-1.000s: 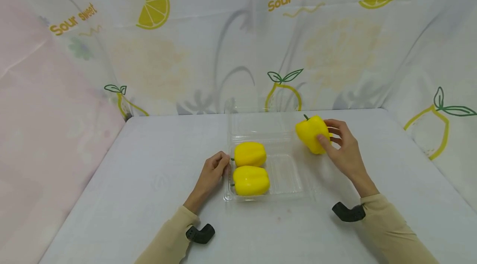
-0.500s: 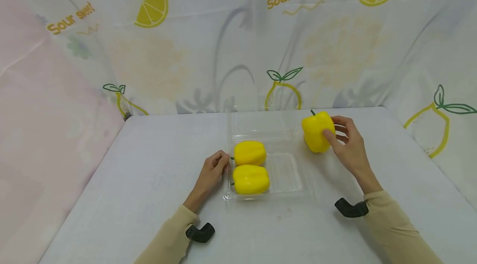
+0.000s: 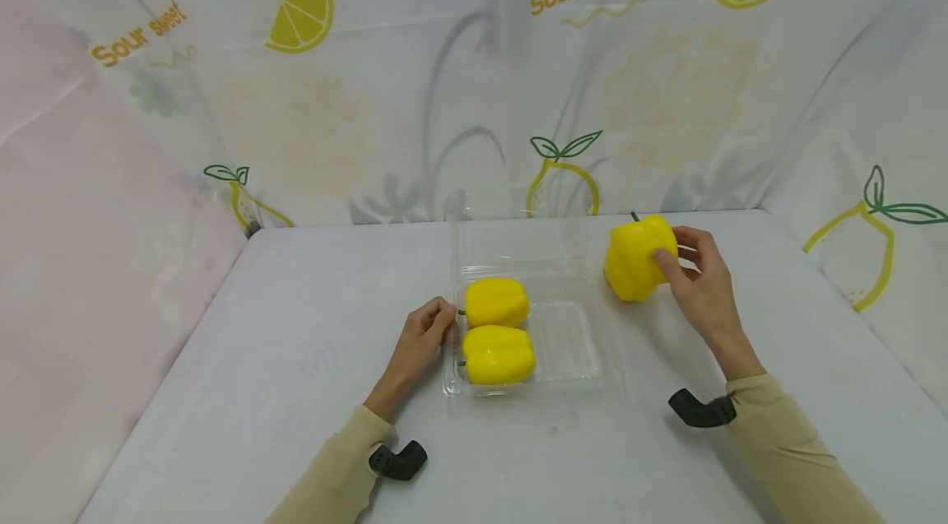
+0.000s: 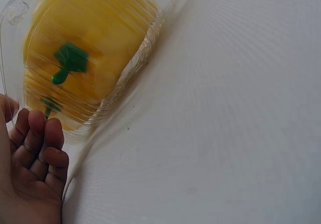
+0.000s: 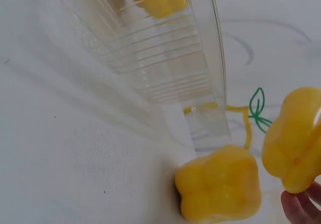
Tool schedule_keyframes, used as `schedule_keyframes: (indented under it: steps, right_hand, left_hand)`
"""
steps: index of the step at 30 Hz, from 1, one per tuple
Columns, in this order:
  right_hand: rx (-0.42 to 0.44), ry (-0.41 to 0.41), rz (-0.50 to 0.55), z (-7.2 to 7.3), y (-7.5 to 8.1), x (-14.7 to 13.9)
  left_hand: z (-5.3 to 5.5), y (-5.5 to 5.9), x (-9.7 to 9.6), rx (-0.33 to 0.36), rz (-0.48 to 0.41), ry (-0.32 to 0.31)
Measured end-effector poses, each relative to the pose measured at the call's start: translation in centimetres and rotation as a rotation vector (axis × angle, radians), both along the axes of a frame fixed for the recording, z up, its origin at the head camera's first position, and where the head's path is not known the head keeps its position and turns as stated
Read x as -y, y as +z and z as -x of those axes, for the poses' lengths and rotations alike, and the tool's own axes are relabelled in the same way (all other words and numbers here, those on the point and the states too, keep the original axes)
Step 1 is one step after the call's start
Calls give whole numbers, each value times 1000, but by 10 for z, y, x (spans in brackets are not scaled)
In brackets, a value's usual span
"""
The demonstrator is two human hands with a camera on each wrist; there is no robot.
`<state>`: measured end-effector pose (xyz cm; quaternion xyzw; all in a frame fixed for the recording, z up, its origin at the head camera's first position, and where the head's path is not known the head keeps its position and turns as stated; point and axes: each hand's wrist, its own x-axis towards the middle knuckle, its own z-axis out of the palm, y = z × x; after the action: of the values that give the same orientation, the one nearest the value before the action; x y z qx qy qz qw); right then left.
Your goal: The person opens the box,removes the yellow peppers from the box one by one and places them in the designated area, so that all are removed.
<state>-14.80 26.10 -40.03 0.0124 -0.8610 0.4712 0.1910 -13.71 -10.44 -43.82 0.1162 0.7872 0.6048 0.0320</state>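
My left hand [image 3: 420, 336] pinches the left rim of a clear plastic clamshell box [image 3: 566, 343], thumb on one side and curled fingers on the other in the left wrist view. Two yellow bell peppers, a rear one [image 3: 496, 302] and a front one [image 3: 499, 355], lie in its left half, stems to the left. Right of the box, my right hand [image 3: 704, 285] grips another yellow bell pepper [image 3: 652, 248] between thumb and fingers, stem up. The right wrist view shows a further bell pepper [image 5: 220, 184] on the table beside the held one, mostly hidden behind it in the head view.
The box's transparent lid [image 3: 522, 248] stands folded back toward the patterned rear curtain [image 3: 400, 113]. A white cloth covers the table [image 3: 311, 359], and a pink curtain [image 3: 96, 277] hangs at the left. Black curved mounts sit at both wrists.
My right hand has shifted right and slightly away from me, carrying its bell pepper farther from the box. The left hand keeps its place at the rim.
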Motion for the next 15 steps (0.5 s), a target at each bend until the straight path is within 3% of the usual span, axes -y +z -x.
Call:
schedule_keyframes:
  steps: [15]
  right_hand:
    - [79, -89, 59, 3, 3, -7]
  left_hand:
    - [1, 1, 0, -6, 10, -8]
